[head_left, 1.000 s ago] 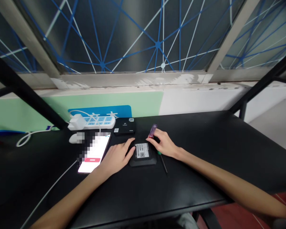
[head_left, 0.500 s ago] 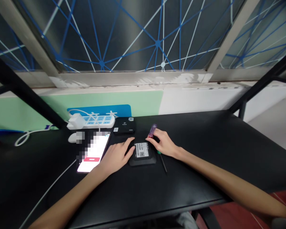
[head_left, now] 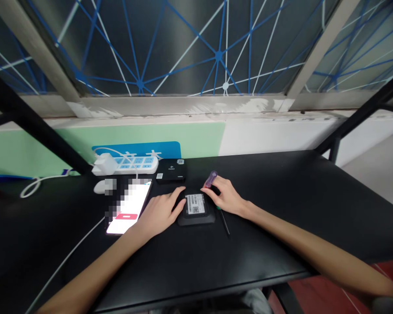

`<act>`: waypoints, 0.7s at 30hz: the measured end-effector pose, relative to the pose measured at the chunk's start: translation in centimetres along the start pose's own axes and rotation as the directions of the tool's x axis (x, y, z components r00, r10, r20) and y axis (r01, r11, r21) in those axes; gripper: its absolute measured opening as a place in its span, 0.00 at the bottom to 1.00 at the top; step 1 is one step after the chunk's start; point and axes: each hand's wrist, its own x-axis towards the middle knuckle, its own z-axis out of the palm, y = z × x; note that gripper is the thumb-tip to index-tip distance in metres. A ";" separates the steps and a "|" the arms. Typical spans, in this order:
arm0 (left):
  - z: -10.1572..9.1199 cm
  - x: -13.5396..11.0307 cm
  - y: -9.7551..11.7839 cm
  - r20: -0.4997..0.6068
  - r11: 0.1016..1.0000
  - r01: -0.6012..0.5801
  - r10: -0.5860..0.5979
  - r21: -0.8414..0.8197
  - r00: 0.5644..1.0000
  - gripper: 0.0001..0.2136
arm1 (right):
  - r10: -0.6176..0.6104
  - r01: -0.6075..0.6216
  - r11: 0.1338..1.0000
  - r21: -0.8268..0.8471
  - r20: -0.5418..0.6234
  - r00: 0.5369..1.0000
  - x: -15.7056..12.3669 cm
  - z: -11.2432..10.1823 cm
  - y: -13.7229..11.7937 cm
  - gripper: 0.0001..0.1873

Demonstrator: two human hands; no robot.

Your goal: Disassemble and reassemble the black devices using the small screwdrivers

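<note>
A small black electronic box (head_left: 195, 220) with a white printed label lies on the desk between my hands. My left hand (head_left: 160, 211) grips its left side, thumb and index finger set apart at the edge and far corner. In my right hand (head_left: 226, 195) a screwdriver with a clear purple handle (head_left: 211, 179) is pinched between thumb and fingers over the box's far right corner. The screwdriver's tip is hidden from view. Just below my right hand lies a second screwdriver (head_left: 225, 222) with a green part and a dark shaft, partly covered by that hand.
A lit phone (head_left: 126, 213), partly pixelated, lies left of my left hand. Behind it are a white mouse (head_left: 102, 187), a power strip (head_left: 136, 165) with a plugged-in adapter, and another black box (head_left: 170, 170). A white cable (head_left: 70, 253) crosses the black desk (head_left: 281, 196) at left.
The purple handle leans slightly more to the right. Both hands stay in nearly the same places, and the whole view has shifted very slightly.
</note>
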 end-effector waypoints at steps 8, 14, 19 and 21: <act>0.0 0.0 0.0 -0.001 1.000 -0.001 0.001 -0.001 1.000 0.19 | 0.013 -0.013 1.000 -0.002 0.007 1.000 0.1 -0.1 0.0 0.07; 0.0 0.0 0.0 0.006 1.000 -0.003 0.003 -0.010 1.000 0.20 | 0.016 -0.016 1.000 0.007 -0.012 1.000 0.1 -0.2 0.0 0.07; 0.0 0.0 0.0 0.003 1.000 0.001 -0.001 -0.009 1.000 0.20 | 0.021 -0.021 1.000 0.006 0.000 1.000 0.1 -0.1 0.0 0.07; 0.0 0.0 0.0 0.002 1.000 0.001 -0.001 -0.007 1.000 0.20 | 0.019 -0.019 1.000 0.011 -0.009 1.000 0.1 0.0 0.0 0.07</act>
